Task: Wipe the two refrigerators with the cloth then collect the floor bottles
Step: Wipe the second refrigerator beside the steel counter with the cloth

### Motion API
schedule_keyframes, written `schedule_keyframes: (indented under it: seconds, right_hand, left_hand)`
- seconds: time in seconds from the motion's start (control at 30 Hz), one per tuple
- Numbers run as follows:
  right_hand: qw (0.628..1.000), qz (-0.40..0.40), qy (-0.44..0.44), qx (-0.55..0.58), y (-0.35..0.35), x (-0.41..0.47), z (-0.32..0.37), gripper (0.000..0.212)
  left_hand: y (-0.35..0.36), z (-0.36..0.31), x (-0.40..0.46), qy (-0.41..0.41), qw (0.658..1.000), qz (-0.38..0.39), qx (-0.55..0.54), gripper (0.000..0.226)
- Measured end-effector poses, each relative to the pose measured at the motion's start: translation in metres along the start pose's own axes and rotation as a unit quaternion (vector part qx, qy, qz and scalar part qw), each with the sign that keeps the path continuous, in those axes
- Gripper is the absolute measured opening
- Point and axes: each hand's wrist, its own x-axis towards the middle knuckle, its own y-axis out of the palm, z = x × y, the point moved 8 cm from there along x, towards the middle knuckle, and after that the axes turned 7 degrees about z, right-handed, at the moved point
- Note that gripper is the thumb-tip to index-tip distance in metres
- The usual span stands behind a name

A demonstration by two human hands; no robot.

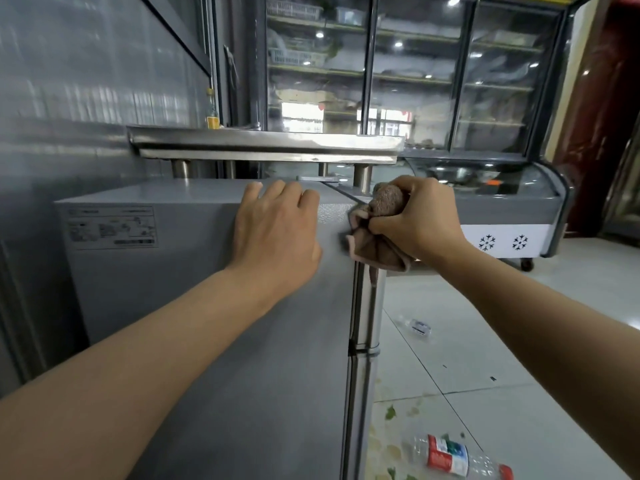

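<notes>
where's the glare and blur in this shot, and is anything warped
Head view: ceiling lights glare as white spots on the glass display case; the steel wall at left is smeared with streaky reflections; wide-angle distortion bends the frame edges and stretches the forearms; the left hand, cloth and near bottle stay fairly sharp.

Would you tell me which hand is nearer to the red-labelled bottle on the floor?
Right. The right hand grips the cloth at the fridge's corner, above the red-labelled bottle; the left hand lies flat on the fridge side, farther left.

Tiled floor (519,341) bears two bottles (457,457), seemingly plastic.
</notes>
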Motion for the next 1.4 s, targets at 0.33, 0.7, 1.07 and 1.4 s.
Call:
schedule_keyframes:
  seconds: [0.33, 0.7, 1.07, 1.4]
  right_hand:
    - [0.999, 0.040, -0.003, 0.009, -0.001, 0.006, 0.003, 0.023]
    - [0.960, 0.260, 0.083, -0.062, -0.008, 0.035, 0.028, 0.016]
    - [0.926, 0.332, 0.178, -0.026, -0.070, 0.101, 0.078, 0.031]
    - [0.923, 0.330, 0.200, -0.013, -0.092, 0.193, 0.066, 0.049]
  left_hand:
    - [-0.013, 0.002, 0.015, 0.013, 0.995, 0.082, -0.050, 0.019]
    - [-0.013, 0.014, 0.037, 0.018, 0.939, 0.316, -0.132, 0.026]
    - [-0.053, 0.066, 0.103, 0.042, 0.842, 0.467, -0.268, 0.048]
    - [-0.081, 0.081, 0.221, 0.051, 0.848, 0.471, -0.236, 0.059]
